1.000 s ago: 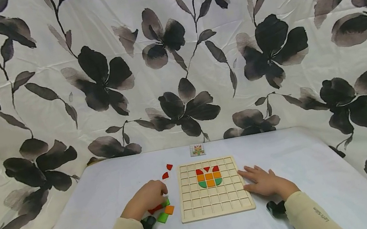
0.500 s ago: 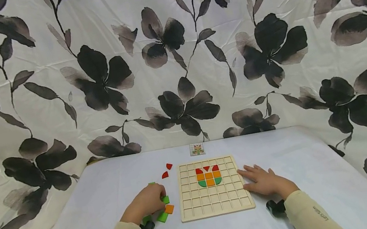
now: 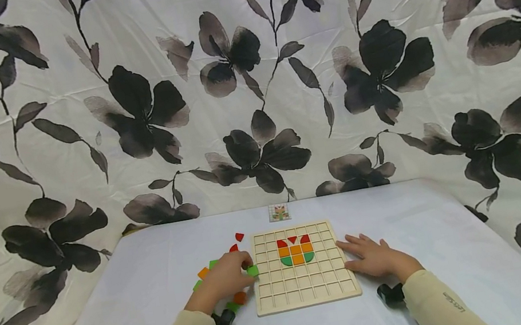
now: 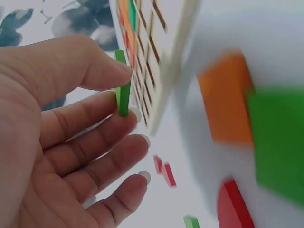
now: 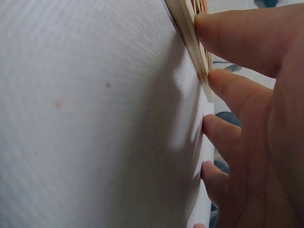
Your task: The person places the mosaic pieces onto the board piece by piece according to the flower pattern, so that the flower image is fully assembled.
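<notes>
My left hand [image 3: 225, 276] pinches a green tile [image 4: 124, 85] between thumb and fingers. It holds the tile at the left edge of a wooden grid board [image 3: 309, 287]. Set in the board's upper middle is a tulip-like pattern: red tiles [image 3: 305, 239] on top, orange tiles [image 3: 296, 249] in the middle and rounded green tiles [image 3: 286, 261] at the lower corners. My right hand [image 3: 373, 256] lies with spread fingers against the board's right edge; in the right wrist view thumb and forefinger touch the wooden rim [image 5: 190, 42].
Loose tiles lie around and under the left hand, among them an orange tile [image 3: 204, 273], a green tile [image 4: 280, 137] and a red tile [image 3: 239, 236]. A small pattern card [image 3: 279, 212] lies behind the board on the white table [image 3: 161, 250]. A floral cloth [image 3: 245, 165] hangs behind.
My left hand has come up from the loose tiles with a green tile and moved right to the board's edge. The right hand stays in place.
</notes>
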`<state>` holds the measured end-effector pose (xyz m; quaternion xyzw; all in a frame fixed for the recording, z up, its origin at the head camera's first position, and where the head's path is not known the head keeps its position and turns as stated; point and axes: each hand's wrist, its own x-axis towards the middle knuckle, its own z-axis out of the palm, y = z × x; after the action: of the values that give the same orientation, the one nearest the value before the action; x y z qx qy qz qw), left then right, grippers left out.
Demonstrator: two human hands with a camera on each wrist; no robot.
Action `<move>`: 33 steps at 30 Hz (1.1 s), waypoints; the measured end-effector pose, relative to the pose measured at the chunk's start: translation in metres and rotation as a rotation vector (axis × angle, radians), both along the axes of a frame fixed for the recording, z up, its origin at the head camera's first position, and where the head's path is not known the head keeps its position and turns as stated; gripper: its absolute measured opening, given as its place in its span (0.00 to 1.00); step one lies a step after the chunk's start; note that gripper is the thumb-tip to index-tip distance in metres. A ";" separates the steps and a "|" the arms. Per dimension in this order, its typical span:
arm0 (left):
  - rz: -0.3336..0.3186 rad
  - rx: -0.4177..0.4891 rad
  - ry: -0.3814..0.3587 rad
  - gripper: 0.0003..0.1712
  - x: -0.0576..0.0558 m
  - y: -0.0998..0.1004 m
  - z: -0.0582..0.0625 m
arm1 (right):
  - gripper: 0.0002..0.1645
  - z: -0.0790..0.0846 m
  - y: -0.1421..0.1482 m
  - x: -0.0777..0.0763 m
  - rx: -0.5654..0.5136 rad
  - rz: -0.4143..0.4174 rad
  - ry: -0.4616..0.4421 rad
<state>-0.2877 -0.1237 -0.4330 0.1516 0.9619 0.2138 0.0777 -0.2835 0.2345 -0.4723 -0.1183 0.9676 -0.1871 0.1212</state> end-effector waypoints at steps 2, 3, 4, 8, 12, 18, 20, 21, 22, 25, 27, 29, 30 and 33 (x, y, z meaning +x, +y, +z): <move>-0.012 0.025 -0.008 0.13 0.000 0.007 0.000 | 0.38 0.000 0.000 0.000 -0.005 0.001 -0.005; -0.020 0.035 -0.011 0.14 0.000 0.011 0.000 | 0.38 0.001 0.000 0.000 -0.005 0.000 -0.006; -0.026 0.044 -0.014 0.15 0.000 0.015 0.000 | 0.38 0.001 0.000 0.000 -0.007 0.000 -0.006; -0.071 0.054 0.003 0.15 -0.001 0.030 -0.001 | 0.38 0.001 0.000 0.001 -0.008 0.000 -0.007; -0.124 0.036 0.026 0.13 -0.002 0.046 -0.004 | 0.38 0.002 -0.001 0.001 -0.006 0.004 -0.003; -0.149 0.037 0.035 0.13 -0.004 0.066 -0.011 | 0.38 0.004 -0.001 0.002 -0.003 -0.001 -0.006; -0.155 0.032 0.043 0.12 -0.004 0.072 -0.013 | 0.38 0.004 -0.001 0.002 -0.003 0.000 -0.006; -0.157 0.034 0.044 0.13 -0.004 0.074 -0.014 | 0.38 0.004 -0.001 0.002 -0.004 0.000 -0.007; -0.158 0.033 0.046 0.13 -0.004 0.077 -0.015 | 0.38 0.004 -0.001 0.002 -0.004 0.000 -0.008; -0.160 0.017 0.054 0.13 -0.004 0.084 -0.016 | 0.38 0.003 -0.001 0.001 -0.008 -0.001 -0.011; -0.164 0.020 0.060 0.14 -0.003 0.087 -0.016 | 0.38 0.002 -0.001 0.001 -0.009 -0.001 -0.007; -0.170 0.008 0.073 0.13 -0.003 0.090 -0.017 | 0.38 0.001 -0.001 0.001 -0.008 -0.002 -0.001; -0.175 0.001 0.081 0.13 -0.003 0.091 -0.017 | 0.38 0.001 -0.001 0.001 -0.008 -0.004 0.001; -0.175 -0.010 0.092 0.13 -0.003 0.093 -0.019 | 0.38 0.001 -0.001 0.001 -0.006 -0.003 0.008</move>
<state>-0.2908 -0.0303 -0.4517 0.2443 0.9486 0.1942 0.0528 -0.2826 0.2332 -0.4716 -0.1182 0.9677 -0.1896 0.1167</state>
